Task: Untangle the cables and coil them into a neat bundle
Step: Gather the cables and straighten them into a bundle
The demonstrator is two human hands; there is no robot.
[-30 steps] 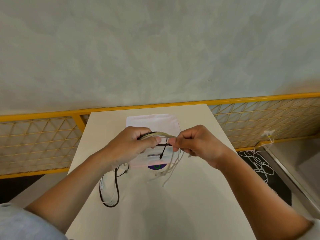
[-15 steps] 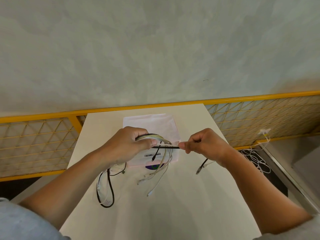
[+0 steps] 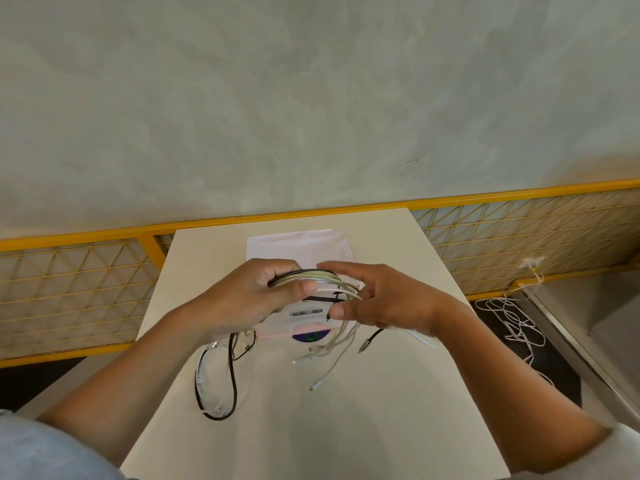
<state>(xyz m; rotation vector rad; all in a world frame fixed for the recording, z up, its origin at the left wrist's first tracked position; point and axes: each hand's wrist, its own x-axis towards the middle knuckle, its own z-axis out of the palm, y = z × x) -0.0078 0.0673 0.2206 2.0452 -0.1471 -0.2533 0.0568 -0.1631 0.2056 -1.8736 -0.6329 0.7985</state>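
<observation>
Our left hand [image 3: 249,299] grips the cables [image 3: 311,277] as a coil above the table [image 3: 346,427], fingers curled round it, thumb on top; loose ends and a black loop hang down to the table; our right hand [image 3: 388,299] is just beside the coil, fingers spread and loose, a little blurred; a pink pouch [image 3: 298,247] lies under the hands.

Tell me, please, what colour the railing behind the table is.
The railing is yellow, shown best in the head view.
</observation>
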